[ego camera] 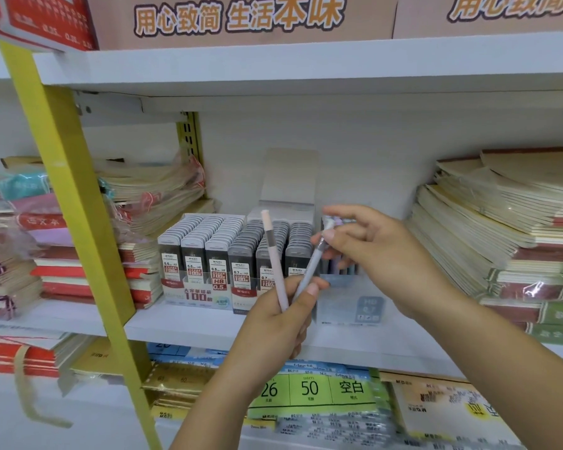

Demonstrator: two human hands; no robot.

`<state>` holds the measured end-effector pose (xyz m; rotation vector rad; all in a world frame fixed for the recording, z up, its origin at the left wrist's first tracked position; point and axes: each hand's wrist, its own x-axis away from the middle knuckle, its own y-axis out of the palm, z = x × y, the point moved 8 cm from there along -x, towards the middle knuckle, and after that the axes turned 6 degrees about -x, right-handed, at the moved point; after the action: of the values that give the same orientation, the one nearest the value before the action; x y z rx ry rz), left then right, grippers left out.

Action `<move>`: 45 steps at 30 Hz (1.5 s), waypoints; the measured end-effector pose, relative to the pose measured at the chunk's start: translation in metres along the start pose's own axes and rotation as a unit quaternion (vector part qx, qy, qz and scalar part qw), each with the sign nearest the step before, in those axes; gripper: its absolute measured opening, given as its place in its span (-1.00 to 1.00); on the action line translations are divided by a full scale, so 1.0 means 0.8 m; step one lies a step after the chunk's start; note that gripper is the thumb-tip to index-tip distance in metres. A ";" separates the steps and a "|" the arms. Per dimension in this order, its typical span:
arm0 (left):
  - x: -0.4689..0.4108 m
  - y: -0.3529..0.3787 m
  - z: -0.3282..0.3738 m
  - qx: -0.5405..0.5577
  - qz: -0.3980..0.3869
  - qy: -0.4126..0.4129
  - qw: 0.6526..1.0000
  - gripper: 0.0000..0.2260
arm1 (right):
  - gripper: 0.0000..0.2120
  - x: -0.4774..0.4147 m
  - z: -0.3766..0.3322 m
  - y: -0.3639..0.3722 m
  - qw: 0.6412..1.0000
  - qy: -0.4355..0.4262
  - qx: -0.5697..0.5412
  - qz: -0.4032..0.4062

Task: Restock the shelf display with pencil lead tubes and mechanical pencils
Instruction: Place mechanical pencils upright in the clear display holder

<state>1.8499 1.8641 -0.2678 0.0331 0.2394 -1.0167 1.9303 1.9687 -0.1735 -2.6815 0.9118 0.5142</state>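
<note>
Pink pencil (pixel 274 259) gripped in left hand (pixel 280 323), right hand (pixel 371 251) pinching lilac pencil (pixel 311 266) top

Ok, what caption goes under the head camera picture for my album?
Left hand holds two mechanical pencils; right hand pinches one, in front of lead tube boxes on the shelf.

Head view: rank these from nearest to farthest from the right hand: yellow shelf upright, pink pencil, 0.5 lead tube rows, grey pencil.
1. Grey pencil, its top pinched in the grip of the right hand.
2. Pink pencil, just left of it, held in the left hand.
3. 0.5 lead tube rows, farther left.
4. Yellow shelf upright, far left.
</note>
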 end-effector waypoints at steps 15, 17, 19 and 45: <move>0.009 -0.040 -0.008 -0.071 0.131 0.050 0.988 -0.70 | -0.81 -0.004 -0.022 -0.023 0.934 -0.198 0.292 0.059; 0.010 -0.043 -0.009 -0.084 0.136 0.054 0.986 -0.74 | -0.79 -0.004 -0.019 -0.019 0.933 -0.201 0.294 0.055; 0.009 -0.045 -0.012 -0.089 0.135 0.054 0.985 -0.74 | -0.78 -0.006 -0.018 -0.019 0.939 -0.194 0.278 0.058; 0.002 -0.004 0.085 -0.464 0.250 0.263 0.808 -0.59 | -0.78 0.007 -0.060 -0.073 0.980 -0.157 -0.022 0.123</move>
<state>1.8603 1.8513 -0.2020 -0.4995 1.1615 -0.2552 1.9827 1.9938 -0.1245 -2.4351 1.1497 0.9902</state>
